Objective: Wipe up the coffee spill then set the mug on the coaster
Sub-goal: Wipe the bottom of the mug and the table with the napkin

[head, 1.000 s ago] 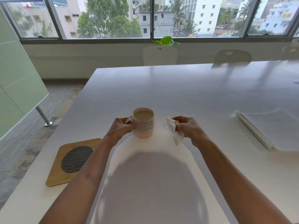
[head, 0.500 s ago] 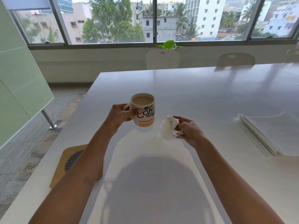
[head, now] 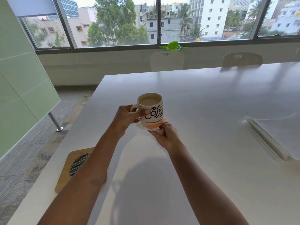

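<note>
Mug (head: 151, 109) is airborne over the middle of the table (head: 211, 98), upright, nearly full of milky coffee. 1 s ago it sat on the table; 0.5 s ago it was lifted; now it's higher and the tissue has gone under it.

Left hand (head: 128, 118) is clamped on the handle, thumb pressed against the mug wall. Right hand (head: 164, 135) is cupped beneath the base, fingers closed on the crumpled tissue (head: 156, 129), pressing it to the mug's bottom. Half a second back that tissue was beside the mug, near the table surface.

Read: the person is drying the mug's underside, so no ring gets carried to the coaster. Sensible before placement.

Spill status: small pale-brown trace on the table just below the right wrist, too faint to confirm. If it's coffee, the table wipe isn't finished.

Coaster (head: 73, 166), wood with a mesh centre, sits near-left at the table edge, partly hidden by the left forearm. Well apart from the mug.

Stack of napkins (head: 276, 137) far right, spare if needed.

Risk: full mug, any tilt while wiping makes a new spill.
</note>
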A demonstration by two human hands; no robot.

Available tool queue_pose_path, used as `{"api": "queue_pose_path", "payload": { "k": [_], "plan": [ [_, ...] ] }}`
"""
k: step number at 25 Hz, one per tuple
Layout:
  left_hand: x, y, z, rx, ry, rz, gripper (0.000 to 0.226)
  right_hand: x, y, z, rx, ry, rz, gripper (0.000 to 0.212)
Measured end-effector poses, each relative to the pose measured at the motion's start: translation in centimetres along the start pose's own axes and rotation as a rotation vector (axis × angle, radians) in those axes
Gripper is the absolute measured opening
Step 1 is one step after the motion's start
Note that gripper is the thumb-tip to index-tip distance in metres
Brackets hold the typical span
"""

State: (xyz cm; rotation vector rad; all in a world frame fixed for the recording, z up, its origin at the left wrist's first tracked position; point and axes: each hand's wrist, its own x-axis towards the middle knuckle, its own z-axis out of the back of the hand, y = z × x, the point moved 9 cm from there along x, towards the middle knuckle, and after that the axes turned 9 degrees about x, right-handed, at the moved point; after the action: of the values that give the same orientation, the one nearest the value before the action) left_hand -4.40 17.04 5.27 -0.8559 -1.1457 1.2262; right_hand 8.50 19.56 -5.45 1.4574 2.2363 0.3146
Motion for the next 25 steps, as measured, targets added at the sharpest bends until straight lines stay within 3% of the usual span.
{"api": "queue_pose_path", "payload": {
  "k": [6,9,13,20,25],
  "plan": [
    [-0.1,0.6,0.6,-0.004,-0.02,0.013,0.018,-0.8,-0.2,-0.4,0.224,0.007,0.009,0.03],
    [-0.1,0.6,0.5,-0.006,-0.03,0.001,0.028,-0.9,-0.5,-0.6,0.287,0.007,0.01,0.04],
    [0.0,0.4,0.3,-0.009,-0.031,-0.012,0.032,-1.4,-0.8,-1.0,0.276,0.004,0.048,0.039],
    [0.0,1.1,-0.3,-0.01,-0.017,0.006,0.033,-2.7,-0.7,0.2,0.276,-0.183,0.203,0.017],
    [-0.1,1.6,-0.7,0.004,0.01,0.024,0.03,-3.2,-1.2,1.0,0.265,-0.214,0.271,0.026]
  ]
}}
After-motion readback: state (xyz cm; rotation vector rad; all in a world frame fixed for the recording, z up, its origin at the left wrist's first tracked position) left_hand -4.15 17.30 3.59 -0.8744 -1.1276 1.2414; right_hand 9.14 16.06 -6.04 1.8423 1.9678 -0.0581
